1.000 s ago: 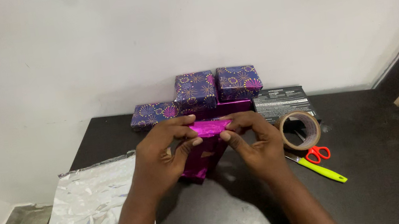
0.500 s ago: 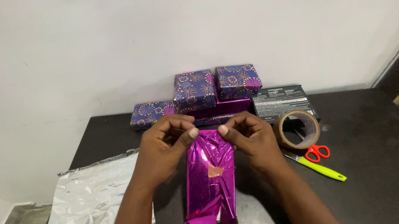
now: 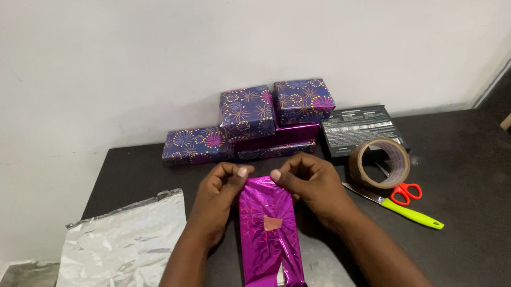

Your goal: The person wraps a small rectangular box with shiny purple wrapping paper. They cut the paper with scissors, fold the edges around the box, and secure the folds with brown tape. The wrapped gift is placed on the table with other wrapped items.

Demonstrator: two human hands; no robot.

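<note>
Both hands worked over the middle of the dark table (image 3: pixel 478 212). The left hand (image 3: pixel 217 199) and the right hand (image 3: pixel 311 185) each pinched a top corner of a strip of shiny magenta wrapping foil (image 3: pixel 269 241), thumb and fingertips closed tight on the upper edge. The foil hung down toward the viewer, creased, with a small patch of tape at its centre (its lower end was split and curled).

A silver foil sheet (image 3: pixel 116 263) lay to the left. Against the wall, purple patterned gift boxes (image 3: pixel 248 114) stood stacked beside a black box (image 3: pixel 360 129). Near the right hand sat a roll of brown tape (image 3: pixel 378 163), red-handled scissors (image 3: pixel 405 192) and a green-handled knife (image 3: pixel 405 209).
</note>
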